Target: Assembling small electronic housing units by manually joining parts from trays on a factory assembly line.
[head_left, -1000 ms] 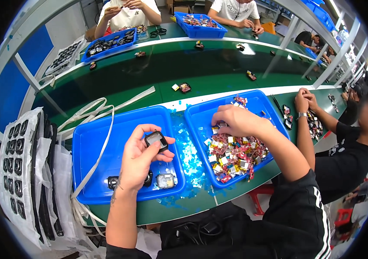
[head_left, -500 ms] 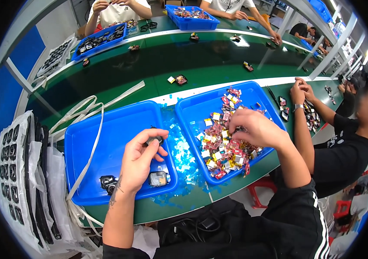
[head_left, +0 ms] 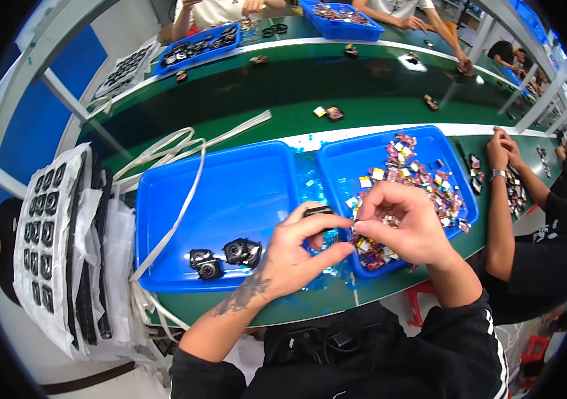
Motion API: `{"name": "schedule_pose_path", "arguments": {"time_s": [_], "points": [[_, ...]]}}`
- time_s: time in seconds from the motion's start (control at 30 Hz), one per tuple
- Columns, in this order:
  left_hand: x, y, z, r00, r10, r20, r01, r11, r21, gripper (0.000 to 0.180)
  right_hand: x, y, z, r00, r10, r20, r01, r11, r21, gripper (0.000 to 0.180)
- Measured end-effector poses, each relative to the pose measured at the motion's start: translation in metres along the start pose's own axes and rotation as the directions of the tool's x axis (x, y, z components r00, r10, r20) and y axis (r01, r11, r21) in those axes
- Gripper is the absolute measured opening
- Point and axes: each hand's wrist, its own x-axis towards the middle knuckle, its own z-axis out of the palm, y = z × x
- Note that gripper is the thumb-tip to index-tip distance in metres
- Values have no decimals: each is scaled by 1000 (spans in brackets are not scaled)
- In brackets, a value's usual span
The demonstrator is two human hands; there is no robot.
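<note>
Black casings lie together on the near side of the left blue tray. Right of them, the left hand is curled around another casing, mostly hidden by the fingers, over the gap between the trays. Blue flakes cover the table there. Farther right, the right hand has thumb and forefinger pinched together, close to the left fingertips; what they grasp is too small to tell. Beneath and beyond it, small parts in red, white and yellow fill much of the right blue tray.
</note>
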Motion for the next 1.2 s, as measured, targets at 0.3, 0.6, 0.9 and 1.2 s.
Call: {"name": "schedule_pose_path", "arguments": {"time_s": [0.3,0.6,0.9,1.2], "points": [[-4,-4,-6,992,-115,-59,112,993,-43,10,9,19,26,997,77,-17,-69,961,268,10],[0,-5,-11,934,-337,-117,263,872,-413,12,-5,20,26,965,-229,124,260,831,-491,13],[-3,0,-20,920,-333,207,391,749,-535,12,8,20,30,998,-49,31,41,975,219,16],[-3,-11,-8,971,-227,-76,164,860,-483,40,-8,17,28,986,-29,-166,65,974,215,15]]}}
